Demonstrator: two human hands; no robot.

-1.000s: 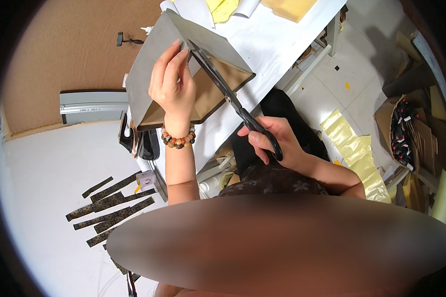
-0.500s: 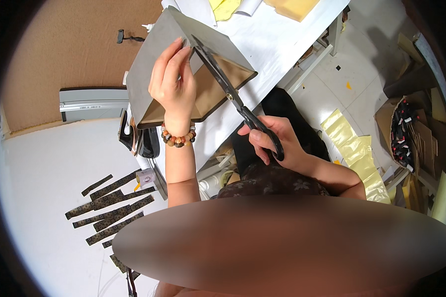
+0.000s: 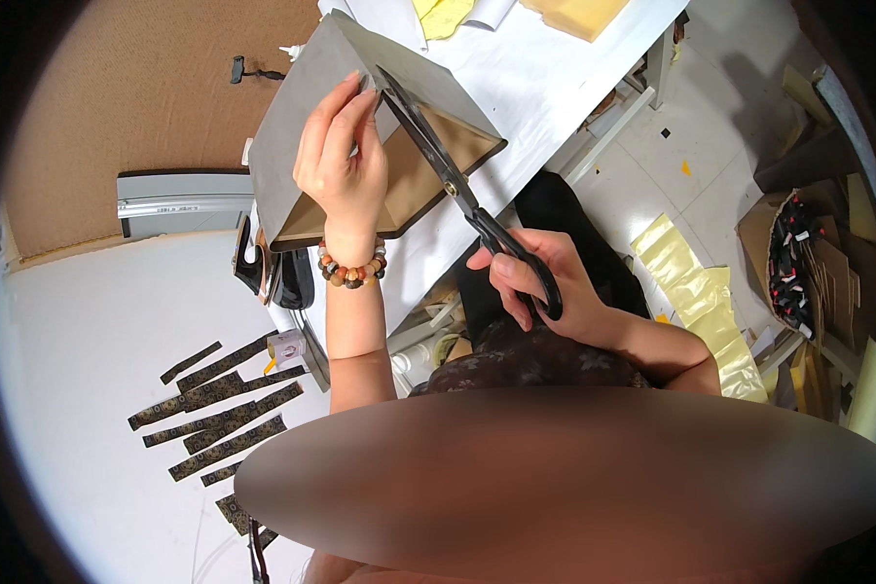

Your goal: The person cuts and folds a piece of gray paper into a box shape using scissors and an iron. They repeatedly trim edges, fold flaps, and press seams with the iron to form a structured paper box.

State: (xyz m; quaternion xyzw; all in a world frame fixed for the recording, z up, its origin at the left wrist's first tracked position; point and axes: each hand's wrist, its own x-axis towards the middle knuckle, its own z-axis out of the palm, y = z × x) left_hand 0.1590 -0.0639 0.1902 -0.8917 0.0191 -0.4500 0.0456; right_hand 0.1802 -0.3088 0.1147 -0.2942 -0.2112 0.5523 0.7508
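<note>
a desk under a white covering slants across the top of the head view, with a pale tiled floor to its right. a brown board fills the upper left, and below it spreads a white surface.

a grey box, its tan interior showing on the near side, rests tilted on the desk beneath the left hand. on the floor at right, a crinkled yellow sheet lies to the left of a cardboard carton that holds small dark pieces.

black scissors extend diagonally over the box's open side; their tips point up and left, near the left fingertips, although contact with the box cannot be determined.

the right hand is wrapped around the scissor handles. the left hand is raised over the box, its fingers gathered at the upper edge; whether they pinch the material cannot be told. dark patterned strips lie in rough rows at lower left. a beaded bracelet encircles the left wrist.
</note>
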